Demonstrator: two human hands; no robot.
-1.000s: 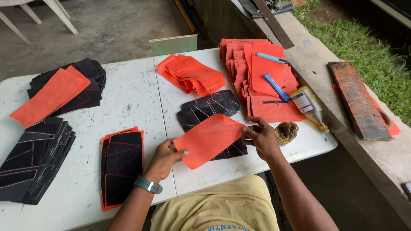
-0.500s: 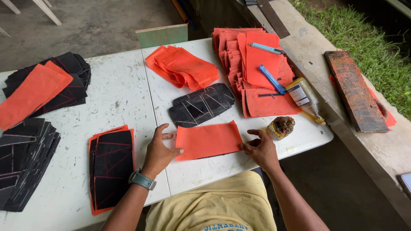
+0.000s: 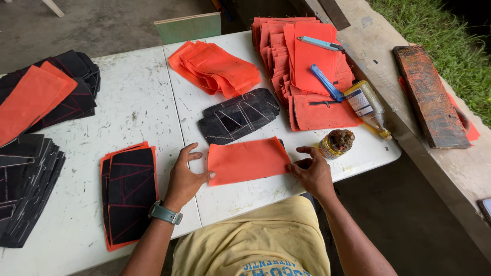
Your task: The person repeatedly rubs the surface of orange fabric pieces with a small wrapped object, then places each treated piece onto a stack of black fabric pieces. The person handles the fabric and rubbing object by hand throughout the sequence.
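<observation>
I am pressing my left hand flat, fingers spread, against the left edge of an orange fabric piece, and my right hand is lying half open at its right edge, fingertips touching the cloth; neither hand is gripping anything. The piece is lying flat near the front edge of the surface, just in front of me.

In the head view, a stack of black stitched panels is sitting just behind the orange piece, and a black panel on orange backing is lying to the left of my left hand. Toward the back edge, a loose pile of orange pieces is resting, and at the back right corner a larger orange stack is carrying two blue cutters. A small open pot is standing near my right hand, with a glue bottle lying just beyond it. More black panels are piled along the left edge.

The fabric looks thin, light and limp, so I am judging it would sag if lifted by one side; pinching two opposite corners looks best.
</observation>
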